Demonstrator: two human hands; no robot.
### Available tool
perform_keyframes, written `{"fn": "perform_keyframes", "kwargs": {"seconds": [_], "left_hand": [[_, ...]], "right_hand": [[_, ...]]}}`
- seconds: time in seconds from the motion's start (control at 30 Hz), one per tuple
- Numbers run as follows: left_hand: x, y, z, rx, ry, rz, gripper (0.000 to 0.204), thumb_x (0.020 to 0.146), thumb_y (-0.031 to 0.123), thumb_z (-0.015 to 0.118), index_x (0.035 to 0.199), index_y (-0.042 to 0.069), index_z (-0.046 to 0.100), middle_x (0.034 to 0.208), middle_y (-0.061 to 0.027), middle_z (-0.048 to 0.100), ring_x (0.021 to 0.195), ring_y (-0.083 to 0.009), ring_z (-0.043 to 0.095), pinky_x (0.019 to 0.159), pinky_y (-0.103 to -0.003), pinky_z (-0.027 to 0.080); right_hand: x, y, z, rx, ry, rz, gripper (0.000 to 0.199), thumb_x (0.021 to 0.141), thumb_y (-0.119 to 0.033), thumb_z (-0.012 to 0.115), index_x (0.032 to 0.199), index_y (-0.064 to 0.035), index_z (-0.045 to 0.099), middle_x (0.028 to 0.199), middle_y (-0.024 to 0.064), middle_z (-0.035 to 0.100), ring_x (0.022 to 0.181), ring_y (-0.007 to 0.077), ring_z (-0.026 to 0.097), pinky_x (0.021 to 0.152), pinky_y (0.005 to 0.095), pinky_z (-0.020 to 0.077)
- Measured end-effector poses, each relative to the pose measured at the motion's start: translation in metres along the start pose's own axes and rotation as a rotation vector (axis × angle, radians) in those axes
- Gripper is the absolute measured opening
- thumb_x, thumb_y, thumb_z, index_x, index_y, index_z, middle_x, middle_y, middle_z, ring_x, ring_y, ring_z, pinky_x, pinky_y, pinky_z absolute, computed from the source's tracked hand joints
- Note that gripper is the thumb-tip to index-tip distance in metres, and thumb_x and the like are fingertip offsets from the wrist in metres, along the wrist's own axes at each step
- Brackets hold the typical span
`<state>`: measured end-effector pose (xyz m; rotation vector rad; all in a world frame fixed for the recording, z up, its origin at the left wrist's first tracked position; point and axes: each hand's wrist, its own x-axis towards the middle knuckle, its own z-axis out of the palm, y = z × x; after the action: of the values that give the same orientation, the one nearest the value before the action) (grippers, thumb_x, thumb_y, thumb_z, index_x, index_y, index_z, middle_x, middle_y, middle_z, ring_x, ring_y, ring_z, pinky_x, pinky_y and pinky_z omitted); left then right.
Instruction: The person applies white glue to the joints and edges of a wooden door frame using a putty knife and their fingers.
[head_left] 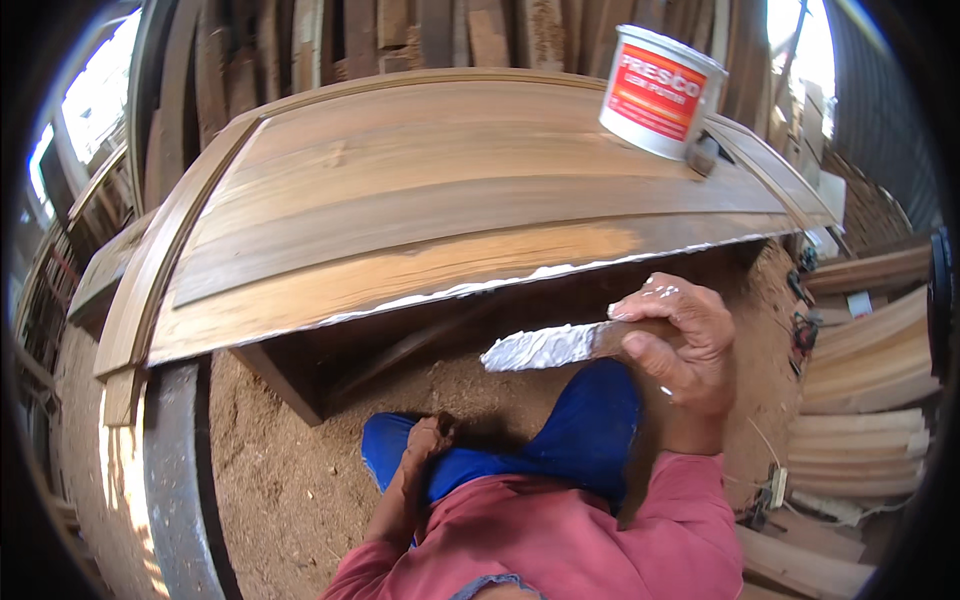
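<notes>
Your right hand point(685, 340) was grasping a flat putty knife point(603, 341) between thumb and fingers, its blade pointing to your left and thickly coated with white paste point(535, 348). The knife was apart from the wooden panel point(400, 180), with an open gap between the blade and the panel's near edge. Your left hand point(428, 437) lay on your left thigh with its fingers curled; you could not tell from this view whether it held anything.

Along that near edge ran an uneven bead of white filler point(548, 271), thicker toward the middle and thinner toward the left end. The panel stretched across in front of you, and your knees, in blue trousers point(590, 420), stood just short of it, over a sawdust-strewn floor point(285, 500). A white bucket point(660, 95) with a red label stood on the far right part of the panel, a small dark object point(703, 157) just beside it. A dark beam point(175, 470) bounded your space on the left; stacked boards point(865, 360) lay to your right, well apart from your hand.
</notes>
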<state>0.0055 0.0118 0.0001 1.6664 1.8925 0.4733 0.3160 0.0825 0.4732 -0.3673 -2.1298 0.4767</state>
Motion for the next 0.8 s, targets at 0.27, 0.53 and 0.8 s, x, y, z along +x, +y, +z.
{"fn": "perform_keyframes", "kwargs": {"seconds": [0.27, 0.53, 0.8], "left_hand": [[0.011, -0.008, 0.015, 0.161, -0.049, -0.038, 0.044, 0.09, 0.048, 0.066, 0.121, 0.016, 0.067, 0.109, -0.0216, 0.072, 0.103, -0.0418, 0.067, 0.089, -0.051, 0.055], [0.019, -0.028, 0.033, 0.147, -0.025, 0.033, 0.04, 0.083, 0.048, 0.073, 0.112, 0.019, 0.071, 0.103, -0.0179, 0.073, 0.096, -0.0407, 0.069, 0.084, -0.049, 0.056], [0.017, 0.017, 0.012, 0.236, -0.123, 0.038, 0.038, 0.094, 0.047, 0.058, 0.109, 0.015, 0.071, 0.107, -0.0185, 0.073, 0.102, -0.0416, 0.068, 0.087, -0.052, 0.055]], "right_hand": [[-0.091, 0.116, 0.023, 0.556, 0.595, 0.218, 0.016, 0.095, -0.007, 0.071, 0.107, -0.0015, 0.063, 0.101, 0.0009, 0.063, 0.093, 0.0074, 0.059, 0.084, 0.0237, 0.0473], [-0.114, 0.193, 0.035, 0.696, 0.785, 0.323, 0.017, 0.097, -0.008, 0.066, 0.111, -0.0019, 0.058, 0.097, 0.0053, 0.064, 0.086, 0.0108, 0.055, 0.078, 0.026, 0.0443], [-0.129, 0.215, -0.022, 0.995, 0.908, 0.26, 0.011, 0.101, -0.009, 0.059, 0.112, -0.0089, 0.06, 0.098, 0.0029, 0.064, 0.088, 0.0135, 0.059, 0.078, 0.0317, 0.048]]}}
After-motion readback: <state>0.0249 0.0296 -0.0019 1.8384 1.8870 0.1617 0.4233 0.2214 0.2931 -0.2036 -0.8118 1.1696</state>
